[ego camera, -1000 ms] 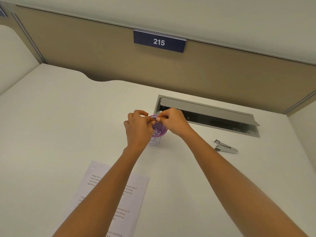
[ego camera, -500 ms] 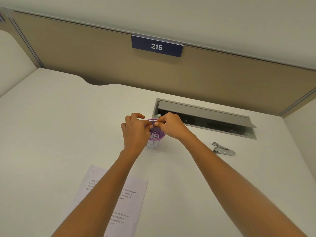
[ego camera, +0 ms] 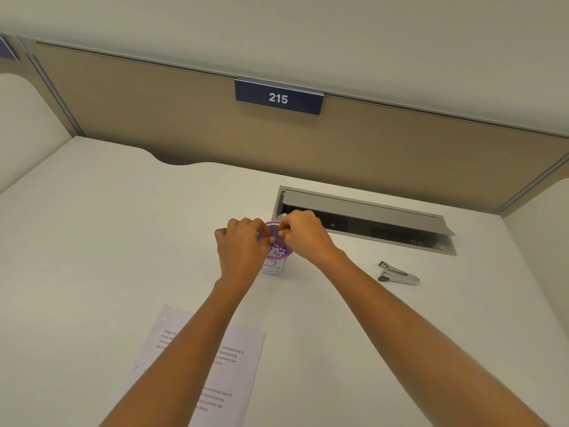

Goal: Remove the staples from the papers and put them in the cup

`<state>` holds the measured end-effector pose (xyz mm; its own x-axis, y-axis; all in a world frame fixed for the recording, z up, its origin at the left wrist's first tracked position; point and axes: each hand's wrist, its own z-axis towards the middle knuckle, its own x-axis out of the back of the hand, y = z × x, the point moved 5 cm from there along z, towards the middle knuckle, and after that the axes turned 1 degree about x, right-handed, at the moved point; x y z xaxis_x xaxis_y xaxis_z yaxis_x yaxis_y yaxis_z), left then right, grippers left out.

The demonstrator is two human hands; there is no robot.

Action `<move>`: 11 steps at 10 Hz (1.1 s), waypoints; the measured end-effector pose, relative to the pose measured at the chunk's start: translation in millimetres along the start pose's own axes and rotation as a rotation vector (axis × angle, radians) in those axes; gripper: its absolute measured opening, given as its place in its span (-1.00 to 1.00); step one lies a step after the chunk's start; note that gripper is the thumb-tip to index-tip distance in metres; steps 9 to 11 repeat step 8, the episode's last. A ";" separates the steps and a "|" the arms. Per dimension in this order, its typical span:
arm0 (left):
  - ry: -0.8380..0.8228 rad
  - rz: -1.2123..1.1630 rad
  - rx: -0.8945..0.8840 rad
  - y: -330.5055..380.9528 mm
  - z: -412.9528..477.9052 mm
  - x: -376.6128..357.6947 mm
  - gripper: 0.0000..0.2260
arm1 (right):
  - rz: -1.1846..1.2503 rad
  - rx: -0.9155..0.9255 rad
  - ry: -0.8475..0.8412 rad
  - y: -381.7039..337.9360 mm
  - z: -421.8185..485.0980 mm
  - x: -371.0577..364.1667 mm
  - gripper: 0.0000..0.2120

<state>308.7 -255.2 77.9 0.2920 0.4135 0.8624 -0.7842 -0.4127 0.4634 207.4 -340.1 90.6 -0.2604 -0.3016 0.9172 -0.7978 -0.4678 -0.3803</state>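
Well, the pale white desk top (ego camera: 107,241) runs back to a tan fabric partition (ego camera: 154,118), and a navy plate marked 215 (ego camera: 278,98) hangs from the partition's top rail. At the near edge, left of centre, a printed white paper sheet (ego camera: 240,365) lies flat, with the person's left forearm crossing over it. Further right, a grey metal cable hatch (ego camera: 363,211) is sunk into the desk, its flap raised. Nearer than that, a small silver metal staple remover (ego camera: 398,274) lies by itself.

Both hands meet over the middle of the desk. The left hand (ego camera: 241,251) has its fingers curled in, tips bunched at the left side of the cup's mouth. The right hand (ego camera: 304,237) is curled likewise, thumb and forefinger pinched over the far rim. Whether either pinch has a staple in it I cannot tell; it is too small.

Under them a white paper cup with a purple lining (ego camera: 275,266) stands upright. Small pale bits lie at its bottom.
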 end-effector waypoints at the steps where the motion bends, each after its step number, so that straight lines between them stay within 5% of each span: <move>1: 0.021 -0.023 -0.038 4.4 -5.4 3.5 -0.80 | -0.078 0.034 0.015 -5.3 -5.1 1.5 -0.72; 4: 0.028 0.142 -0.120 17.7 -11.3 6.8 -0.82 | -0.087 0.057 0.011 -10.3 -17.0 5.3 -0.69; 8: 0.151 -0.004 -0.247 87.1 -10.5 51.4 -0.79 | 0.352 -0.041 0.279 15.6 -55.1 72.6 -0.80; 11: 0.151 -0.004 -0.247 87.1 -10.5 51.4 -0.79 | 0.352 -0.041 0.279 15.6 -55.1 72.6 -0.80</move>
